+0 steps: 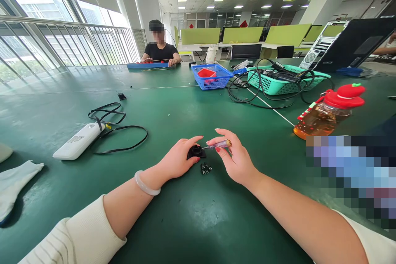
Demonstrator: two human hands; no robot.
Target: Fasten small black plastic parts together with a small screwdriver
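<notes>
In the middle of the dark green, smooth worktop (173,227), right in front of the person, lay a small black plastic part with a rounded raised middle (195,151). The left hand (182,156) grasped it, with the thumb on the near side and the fingers curled round the far side. The right hand (233,154) gripped a slim screwdriver with a clear purplish handle (220,144) between thumb and fingers. The screwdriver lay almost level, its thin metal shaft pointing left, its tip at the right edge of the part; whether it sat in a screw could not be told. Just below, between the two hands, a cluster of little black pieces with metal tips (205,168) rested on the worktop, apart from both.

To the left lay a white rounded power bank (77,143) with a looped black cable (136,147), and beyond it a tiny black block (121,96). To the right stood a clear bottle of amber liquid with a red lid (329,111), tilted in this view. Farther back were a blue plastic basket (213,83) holding a red tray (206,73), and a turquoise plastic basket (278,86) heaped with black cables (283,75). At the far edge sat another person in a black top (161,52), hands at a long blue tray (148,66).
</notes>
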